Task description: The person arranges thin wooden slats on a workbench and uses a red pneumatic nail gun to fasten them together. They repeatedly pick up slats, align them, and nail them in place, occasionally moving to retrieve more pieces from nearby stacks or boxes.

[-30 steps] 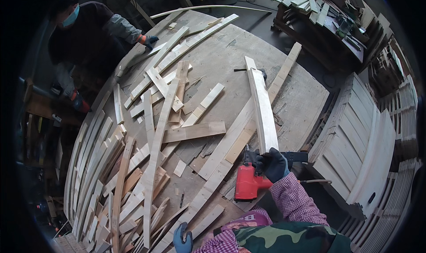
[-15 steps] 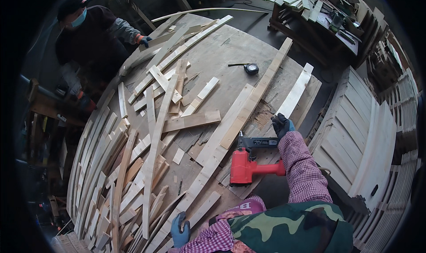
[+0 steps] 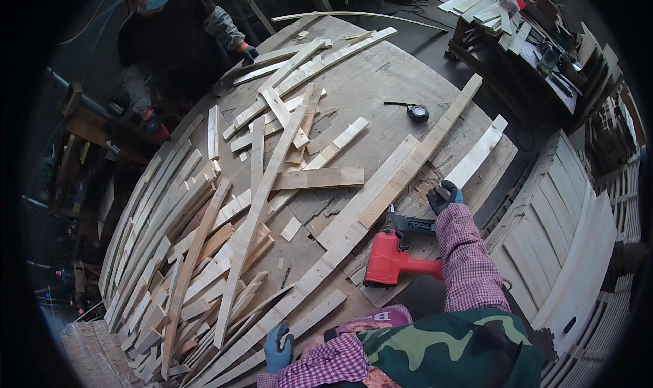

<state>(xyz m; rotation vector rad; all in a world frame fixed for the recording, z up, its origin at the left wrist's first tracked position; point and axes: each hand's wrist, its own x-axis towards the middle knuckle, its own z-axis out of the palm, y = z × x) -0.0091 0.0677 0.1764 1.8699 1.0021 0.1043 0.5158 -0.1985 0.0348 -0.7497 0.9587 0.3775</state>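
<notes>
My right hand, in a dark glove with a blue cuff, is closed round the near end of a pale wooden strip at the table's right side. Just left of that wrist lies a red nail gun with a dark magazine; its handle reaches toward my sleeve. My left hand, in a blue glove, is at the near edge with fingers curled over a shorter wooden strip; the grip is partly hidden. Beside it a long wooden board runs diagonally across the table.
Loose strips heap over the table's left half. A black tape measure lies on the bare tabletop. Across the table stands a masked person, one gloved hand by the strips. Slatted panels stand at right; a cluttered bench stands behind.
The view has turned slightly, so the table sits further right. Both my hands keep about the same places on the strips. The nail gun has stayed beside my right wrist.
</notes>
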